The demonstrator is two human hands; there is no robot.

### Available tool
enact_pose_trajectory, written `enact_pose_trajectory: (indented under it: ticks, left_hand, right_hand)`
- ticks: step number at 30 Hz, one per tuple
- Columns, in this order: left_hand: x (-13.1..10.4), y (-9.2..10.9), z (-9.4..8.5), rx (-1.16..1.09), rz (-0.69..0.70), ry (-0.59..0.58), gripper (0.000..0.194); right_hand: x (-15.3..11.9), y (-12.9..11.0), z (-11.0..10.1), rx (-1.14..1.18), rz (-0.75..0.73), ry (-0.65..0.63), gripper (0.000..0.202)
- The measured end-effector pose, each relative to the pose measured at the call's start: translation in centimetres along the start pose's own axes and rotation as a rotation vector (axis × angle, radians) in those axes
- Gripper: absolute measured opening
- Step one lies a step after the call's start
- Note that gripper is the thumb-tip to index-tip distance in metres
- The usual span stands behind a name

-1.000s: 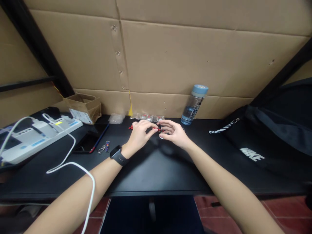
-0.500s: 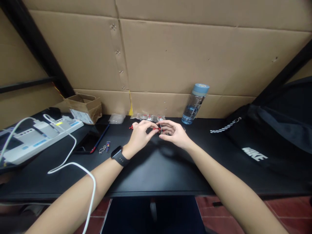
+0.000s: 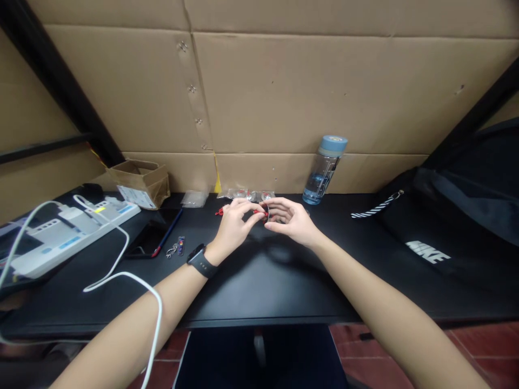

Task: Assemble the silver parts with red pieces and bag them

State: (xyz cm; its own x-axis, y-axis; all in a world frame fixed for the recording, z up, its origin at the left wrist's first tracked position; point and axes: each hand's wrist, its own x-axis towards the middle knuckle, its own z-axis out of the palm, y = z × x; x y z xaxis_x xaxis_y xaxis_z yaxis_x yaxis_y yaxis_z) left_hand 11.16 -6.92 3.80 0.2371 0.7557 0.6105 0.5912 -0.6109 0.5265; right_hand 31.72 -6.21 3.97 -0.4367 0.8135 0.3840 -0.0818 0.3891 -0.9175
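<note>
Over the black table, my left hand pinches a thin red cord between thumb and forefinger. My right hand curves around a thin, shiny round piece, seen nearly edge-on, and holds it between fingers and thumb. The cord meets this piece where my fingertips come close together; the exact join is too small to make out. Another bit of red cord shows just left of my left hand. Behind both hands lie clear plastic packets with round items and red parts inside.
At the left are a white power strip with cables, an opened cardboard box, a phone and a small keychain. A water bottle stands against the cardboard wall. A black bag rests at the right.
The view has shifted slightly. Both hands keep nearly the same place and grip, with the red cord and round piece still between them.
</note>
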Motion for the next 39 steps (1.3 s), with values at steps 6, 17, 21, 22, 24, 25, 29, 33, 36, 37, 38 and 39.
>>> enact_pose_trajectory:
  ticks: [6,17,21,22,24,25,29,33,36,37,38,39]
  left_hand:
    - [0.0,0.2,0.0,0.064,0.044,-0.006,0.014]
    - [-0.3,0.5,1.0,0.056,-0.026,0.001,0.016]
    - [-0.4,0.4,1.2,0.004,-0.018,0.022,0.017]
    - [-0.4,0.4,1.2,-0.011,-0.015,0.031,0.017]
    - [-0.3,0.3,1.1,-0.039,-0.008,0.056,0.015]
    - [-0.3,0.3,1.1,-0.050,-0.004,0.068,0.015]
    - [-0.2,0.1,0.8,-0.094,0.044,0.102,0.011]
    - [-0.1,-0.2,0.6,-0.099,0.060,0.109,0.008]
    - [-0.1,-0.3,0.6,-0.077,0.025,0.110,0.006]
    - [-0.1,-0.4,0.6,-0.073,0.018,0.108,0.006]
    - [-0.1,-0.4,0.6,-0.068,0.014,0.106,0.005]
    - [-0.1,-0.4,0.6,-0.061,0.015,0.104,0.005]
  right_hand:
    - [-0.1,0.0,0.1,-0.018,-0.007,-0.001,0.056]
    - [-0.1,0.2,0.9,-0.081,-0.055,0.070,0.055]
    - [-0.1,0.4,1.3,-0.095,-0.071,0.093,0.054]
    - [-0.1,0.5,1.4,-0.093,-0.076,0.102,0.053]
    - [-0.1,0.5,1.5,-0.082,-0.087,0.117,0.053]
    - [-0.1,0.5,1.5,-0.073,-0.091,0.121,0.054]
    - [-0.1,0.4,1.5,-0.047,-0.103,0.125,0.055]
    - [-0.1,0.3,1.4,-0.059,-0.106,0.125,0.055]
    - [-0.1,0.3,1.3,-0.075,-0.114,0.120,0.055]
    - [-0.1,0.3,1.3,-0.081,-0.117,0.119,0.054]
    - [-0.1,0.3,1.3,-0.087,-0.120,0.117,0.054]
    - [-0.1,0.3,1.3,-0.094,-0.122,0.116,0.054]
